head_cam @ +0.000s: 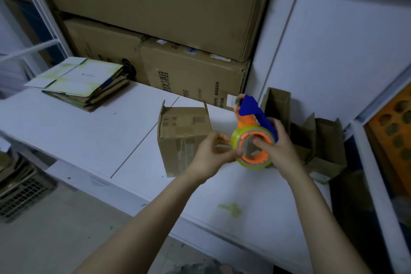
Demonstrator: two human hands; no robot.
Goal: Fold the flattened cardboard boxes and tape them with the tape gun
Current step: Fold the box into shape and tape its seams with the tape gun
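Observation:
An orange and blue tape gun (250,118) with a yellowish tape roll (252,147) hangs above the white table (77,131). My right hand (281,147) grips the gun at the roll, thumb across the orange hub. My left hand (211,153) pinches the left rim of the roll, where the tape end seems to be. Just behind my left hand stands a small folded cardboard box (180,131) with its top flaps up. A stack of flattened boxes (82,82) lies at the table's far left.
Folded open boxes (311,138) stand at the right, against the wall. Big stacked cartons (191,73) fill the back. A white shelf frame with an orange tray (393,131) is at the far right. A crate (20,191) sits on the floor, left.

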